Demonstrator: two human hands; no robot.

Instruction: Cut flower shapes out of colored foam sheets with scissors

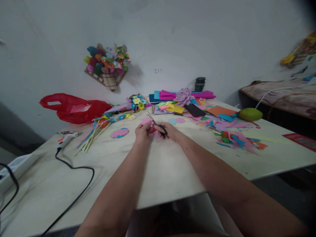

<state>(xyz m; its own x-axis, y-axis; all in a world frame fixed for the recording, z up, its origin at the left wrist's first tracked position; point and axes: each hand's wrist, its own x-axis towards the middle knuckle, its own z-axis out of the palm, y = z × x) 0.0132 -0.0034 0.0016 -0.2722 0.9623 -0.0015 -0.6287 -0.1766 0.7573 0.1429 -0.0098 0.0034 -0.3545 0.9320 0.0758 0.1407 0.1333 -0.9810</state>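
Observation:
My left hand [144, 132] pinches a small pink paper piece [147, 122] with a rounded, scalloped edge. In my right hand [169, 130] is a pair of scissors [163, 130] with black handles, its blades pointing up and left beside the pink piece. Whether the blades touch the paper is hard to tell. Small pink scraps lie on the table under my hands. To the left lies a pink and blue scalloped oval [119, 133]. Just beyond my hands are light blue and pink cut-outs [176, 121].
A glue gun [66, 138] with a black cord and a white power strip [17, 168] are at left. Behind them sit a red plastic bag [74, 108] and thin sticks [92, 135]. Paper scraps [238, 138], a dark phone [195, 110] and a green fruit [250, 114] lie right.

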